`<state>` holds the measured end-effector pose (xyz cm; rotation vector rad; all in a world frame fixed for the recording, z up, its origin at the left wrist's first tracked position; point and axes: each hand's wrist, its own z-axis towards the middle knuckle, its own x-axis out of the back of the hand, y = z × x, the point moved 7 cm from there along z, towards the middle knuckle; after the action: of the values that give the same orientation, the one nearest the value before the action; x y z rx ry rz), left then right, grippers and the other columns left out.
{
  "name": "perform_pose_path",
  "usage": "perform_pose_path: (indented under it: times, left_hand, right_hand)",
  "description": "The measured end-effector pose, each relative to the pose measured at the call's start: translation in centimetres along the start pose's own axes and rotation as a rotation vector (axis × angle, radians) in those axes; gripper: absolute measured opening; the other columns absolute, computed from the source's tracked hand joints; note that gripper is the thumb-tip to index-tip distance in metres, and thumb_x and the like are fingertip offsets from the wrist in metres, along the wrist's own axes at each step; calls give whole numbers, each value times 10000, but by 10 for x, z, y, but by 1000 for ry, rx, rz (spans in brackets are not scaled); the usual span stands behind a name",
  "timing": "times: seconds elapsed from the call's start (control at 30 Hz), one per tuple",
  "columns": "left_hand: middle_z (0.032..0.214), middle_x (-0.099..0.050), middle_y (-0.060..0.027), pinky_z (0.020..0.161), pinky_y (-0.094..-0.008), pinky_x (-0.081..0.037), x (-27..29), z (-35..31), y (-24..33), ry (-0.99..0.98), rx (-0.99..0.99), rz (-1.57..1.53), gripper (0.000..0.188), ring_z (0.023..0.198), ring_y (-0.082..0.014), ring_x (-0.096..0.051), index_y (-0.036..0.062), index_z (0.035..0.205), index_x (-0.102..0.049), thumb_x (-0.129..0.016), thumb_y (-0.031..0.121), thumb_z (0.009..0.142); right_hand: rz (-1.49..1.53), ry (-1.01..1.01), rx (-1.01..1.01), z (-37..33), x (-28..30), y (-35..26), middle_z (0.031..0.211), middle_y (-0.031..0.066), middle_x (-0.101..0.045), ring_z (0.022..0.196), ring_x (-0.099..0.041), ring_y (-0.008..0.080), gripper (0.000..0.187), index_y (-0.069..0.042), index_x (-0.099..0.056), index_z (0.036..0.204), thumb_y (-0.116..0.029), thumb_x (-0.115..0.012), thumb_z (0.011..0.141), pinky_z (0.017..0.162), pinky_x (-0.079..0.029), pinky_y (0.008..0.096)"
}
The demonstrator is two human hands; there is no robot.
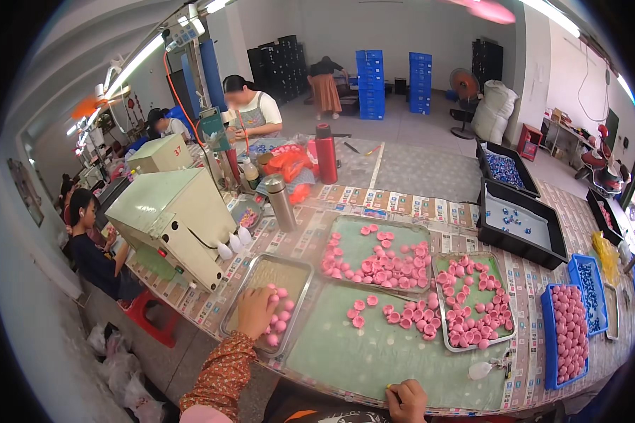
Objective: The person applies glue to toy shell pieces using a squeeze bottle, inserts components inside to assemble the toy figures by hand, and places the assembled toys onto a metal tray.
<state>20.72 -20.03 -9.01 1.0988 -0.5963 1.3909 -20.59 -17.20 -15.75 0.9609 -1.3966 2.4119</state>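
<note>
1. Nearest us, at the near edge, a floral sleeve covers our left forearm.
2. Our left hand reaches over the left metal tray, palm down. Its fingers bend toward the pink balls there; we cannot tell whether they are clamped on one. These balls lie mostly along the right side of that tray.
3. Our right hand rests at the near edge of the desk, fingers curled in; we cannot tell whether they hold anything.
4. Between and beyond our hands lies a green mat, with loose pink half-shells toward its right part.
5. More half-shells fill much of the far tray and the right tray.
6. Near the right tray, we see a white bulb-shaped bottle.
7. Farther right, a blue basket is full of pink balls, just beside a blue tub of small blue pieces.
8. On the far left stand a cream box-shaped machine, a steel flask and a red flask.
</note>
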Motion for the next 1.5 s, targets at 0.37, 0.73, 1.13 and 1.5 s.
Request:
perform_pose_path:
  times: [0.37, 0.73, 1.13, 1.5]
  left_hand:
    - [989, -625, -97, 850, -469, -403, 11, -6, -6, 14, 73, -12, 202, 970, -321, -546, 112, 1024, -613, -628, 198, 842]
    - [1143, -587, -100, 932, -428, -403, 40, -30, 93, 91, -108, -241, 253, 1049, -307, -531, 91, 1034, -639, -686, 82, 786]
    - [1162, -579, -99, 931, -423, -412, 31, -39, 145, 6, -202, -358, 190, 1091, -316, -521, 93, 982, -643, -692, 89, 799]
    - [1188, -562, -120, 947, -435, -415, 27, -47, 157, -72, -252, -421, 195, 1118, -333, -527, 84, 1006, -637, -684, 98, 817]
  right_hand:
    - [-43, 72, 39, -5, -4, 7, 806, 165, -583, 742, -565, 377, 57, -35, -619, 866, -60, -636, 818, 650, -458, 453]
    - [46, 313, -143, -26, 26, 30, 817, 162, -572, 749, -557, 314, 99, -10, -610, 922, -46, -630, 832, 679, -463, 410]
    - [-125, 1079, -590, -98, 147, 79, 1286, 155, -451, 1124, -459, 260, 562, 5, -401, 1351, -60, -632, 842, 920, -363, 378]
    - [-224, 809, -620, -56, 159, 96, 1424, 187, -407, 1304, -400, 313, 719, -10, -292, 1466, -103, -643, 845, 1037, -317, 445]
